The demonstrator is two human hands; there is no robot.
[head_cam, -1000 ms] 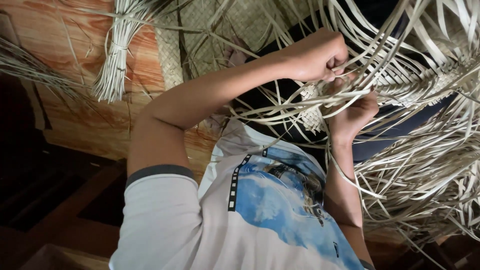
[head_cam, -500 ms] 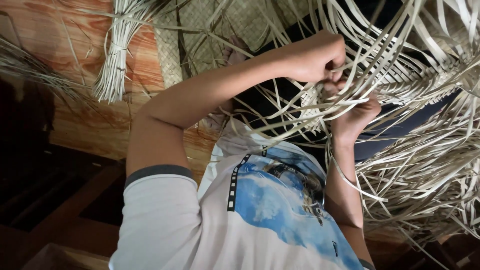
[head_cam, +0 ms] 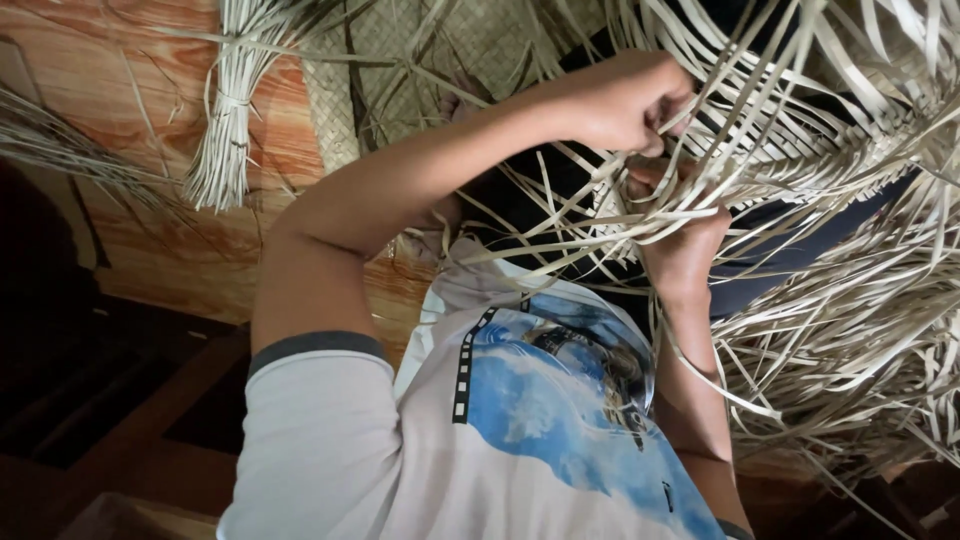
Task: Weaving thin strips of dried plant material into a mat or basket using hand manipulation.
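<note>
Both hands at work among pale flat strips [head_cam: 800, 150]. Left hand [head_cam: 625, 100] closed in a loose fist, pinching a few strips near the woven part [head_cam: 850, 160]. Right hand [head_cam: 685, 245] just below, fingers curled around a bunch of strips that cross it. Hands close together, almost touching. Loose strip ends spread out to the right and downward. Tied bundle of strips [head_cam: 225, 140] lying apart on the wooden floor [head_cam: 120, 90], beside a woven mat [head_cam: 400, 60].
</note>
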